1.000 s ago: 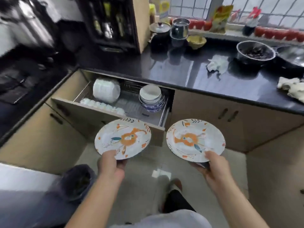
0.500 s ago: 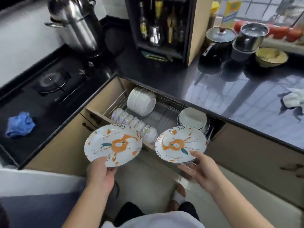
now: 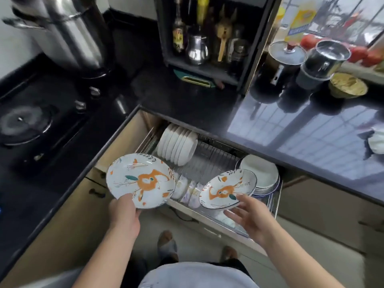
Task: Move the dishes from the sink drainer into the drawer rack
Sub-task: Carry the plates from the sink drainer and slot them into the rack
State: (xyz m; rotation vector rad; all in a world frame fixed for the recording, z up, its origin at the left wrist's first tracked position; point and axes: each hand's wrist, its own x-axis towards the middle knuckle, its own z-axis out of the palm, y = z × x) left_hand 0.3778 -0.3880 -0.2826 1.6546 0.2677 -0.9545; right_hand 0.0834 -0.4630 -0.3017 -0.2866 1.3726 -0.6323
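Note:
My left hand (image 3: 124, 213) grips the near rim of a white plate with an orange and teal pattern (image 3: 141, 179), held over the front left corner of the open drawer rack (image 3: 209, 161). My right hand (image 3: 247, 215) holds a second patterned plate (image 3: 226, 188) by its near edge, tilted over the rack's front right part. In the rack stand a row of white plates on edge (image 3: 178, 144), small bowls (image 3: 187, 190) along the front, and a stack of bowls (image 3: 261, 175) at the right.
A black countertop (image 3: 291, 129) runs above the drawer with pots, a lidded kettle (image 3: 284, 59) and a yellow bowl (image 3: 349, 86). A gas hob (image 3: 25, 123) and large steel pot (image 3: 68, 32) are left. An open shelf unit (image 3: 207, 38) holds bottles. My feet are on the floor below.
The view has moved closer to the drawer. Both plates have moved forward over the rack, and the right plate has tilted and dropped toward the rack's front right.

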